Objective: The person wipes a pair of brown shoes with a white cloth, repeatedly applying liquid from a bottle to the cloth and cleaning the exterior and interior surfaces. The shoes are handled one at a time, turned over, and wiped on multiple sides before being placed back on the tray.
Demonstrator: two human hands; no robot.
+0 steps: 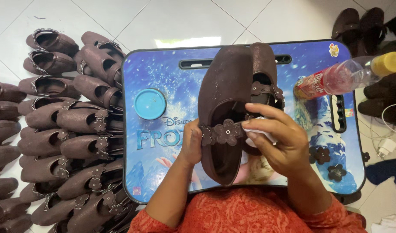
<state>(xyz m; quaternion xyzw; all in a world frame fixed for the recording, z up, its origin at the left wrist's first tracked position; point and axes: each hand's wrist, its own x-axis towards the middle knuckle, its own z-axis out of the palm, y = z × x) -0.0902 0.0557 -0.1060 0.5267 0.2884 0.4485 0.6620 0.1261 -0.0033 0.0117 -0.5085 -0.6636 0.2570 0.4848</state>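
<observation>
Over a blue picture-printed lap table [163, 73] I hold a pair of dark brown strap shoes [226, 86], toes pointing away. My left hand [192, 142] grips the near shoe at the left end of its flower-trimmed strap [221, 133]. My right hand [278, 138] wraps the right side of the pair, with a bit of white cloth [256, 129] pinched under its fingers against the strap. The second shoe [265, 73] lies behind and to the right of the first.
Several matching brown shoes [72, 129] lie piled on the tiled floor to the left. A clear bottle with a yellow cap [349, 75] lies on the table's right. Loose brown flowers [329, 162] sit at its right edge. A round blue cup recess [149, 103] is at left. More shoes [357, 23] lie top right.
</observation>
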